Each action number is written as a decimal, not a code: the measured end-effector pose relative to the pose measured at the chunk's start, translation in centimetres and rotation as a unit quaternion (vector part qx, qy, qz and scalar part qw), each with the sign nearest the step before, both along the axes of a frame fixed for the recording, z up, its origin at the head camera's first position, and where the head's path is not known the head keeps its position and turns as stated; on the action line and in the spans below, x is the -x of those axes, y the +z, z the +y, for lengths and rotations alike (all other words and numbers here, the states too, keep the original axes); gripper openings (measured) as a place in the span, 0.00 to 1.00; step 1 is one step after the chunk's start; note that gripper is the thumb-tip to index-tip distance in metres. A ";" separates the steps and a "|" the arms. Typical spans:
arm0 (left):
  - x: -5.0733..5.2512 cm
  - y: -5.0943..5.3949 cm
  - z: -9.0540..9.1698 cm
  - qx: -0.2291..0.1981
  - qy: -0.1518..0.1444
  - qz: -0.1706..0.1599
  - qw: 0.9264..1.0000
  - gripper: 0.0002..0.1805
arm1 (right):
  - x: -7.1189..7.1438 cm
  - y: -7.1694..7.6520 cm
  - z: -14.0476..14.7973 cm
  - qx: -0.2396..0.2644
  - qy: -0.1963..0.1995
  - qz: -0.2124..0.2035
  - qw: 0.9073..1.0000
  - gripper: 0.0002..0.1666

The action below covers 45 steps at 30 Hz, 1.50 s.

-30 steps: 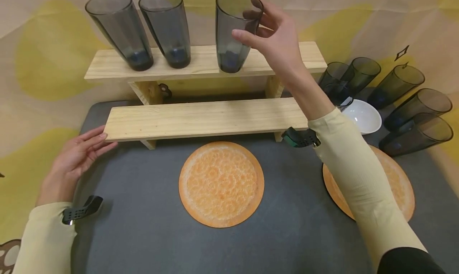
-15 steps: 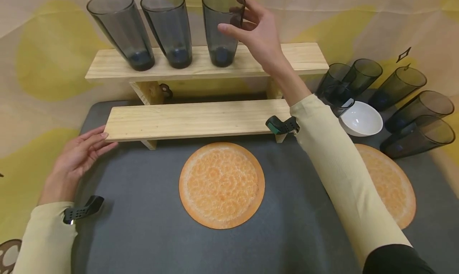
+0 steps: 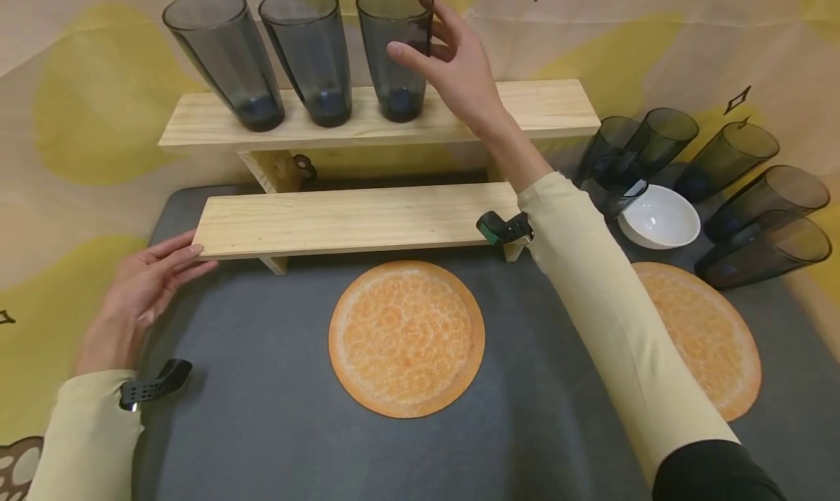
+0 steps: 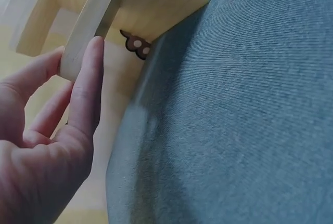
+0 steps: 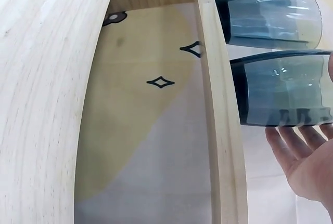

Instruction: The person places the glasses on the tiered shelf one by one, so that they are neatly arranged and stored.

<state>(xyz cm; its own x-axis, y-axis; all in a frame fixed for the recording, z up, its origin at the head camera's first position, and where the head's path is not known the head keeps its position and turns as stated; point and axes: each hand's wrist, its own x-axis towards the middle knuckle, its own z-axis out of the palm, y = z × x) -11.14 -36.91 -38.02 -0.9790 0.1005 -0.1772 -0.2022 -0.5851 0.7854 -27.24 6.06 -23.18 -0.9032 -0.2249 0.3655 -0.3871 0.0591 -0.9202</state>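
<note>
On the upper plank of a two-tier wooden shelf [image 3: 354,220], three dark tinted drinking glasses stand upright. My right hand [image 3: 462,82] holds the rightmost glass [image 3: 383,71], thumb at the front and fingers round its right side. Its base appears to rest on the plank. To its left are the middle glass [image 3: 311,60] and the leftmost glass [image 3: 223,56], with small gaps between. My left hand [image 3: 147,278] pinches the left end of the lower plank; the left wrist view shows the plank end [image 4: 78,52] between thumb and fingers.
A round orange-tan mat [image 3: 407,340] lies before the shelf. A second mat [image 3: 712,333] sits right, partly under my right sleeve. Beyond it are a white bowl [image 3: 659,220] and several more dark glasses [image 3: 735,154]. A yellow-patterned cloth [image 3: 630,41] hangs behind.
My right hand has moved the rightmost glass left along the upper plank, closer to the middle glass, and slightly back. The left hand has stayed at the lower plank's end.
</note>
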 end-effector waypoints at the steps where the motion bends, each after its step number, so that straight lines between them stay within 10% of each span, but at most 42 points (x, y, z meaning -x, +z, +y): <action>1: 0.0 0.0 0.0 -0.002 0.001 -0.001 1.000 0.19 | 0.0 0.0 0.1 -0.004 -0.001 -0.001 1.000 0.44; 45: -0.5 -0.4 -0.7 -0.083 -0.024 -0.009 0.996 0.21 | -8.1 -1.8 16.3 -0.288 -0.084 -0.029 0.953 0.38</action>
<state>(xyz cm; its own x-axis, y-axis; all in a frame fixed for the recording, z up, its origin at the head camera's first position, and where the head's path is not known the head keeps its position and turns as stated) -10.68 -37.62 -38.44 -0.9695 0.1758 -0.1710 -0.2452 -0.6966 0.6742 -19.16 22.34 -24.99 -0.9591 -0.2236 0.1737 -0.2774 0.6182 -0.7355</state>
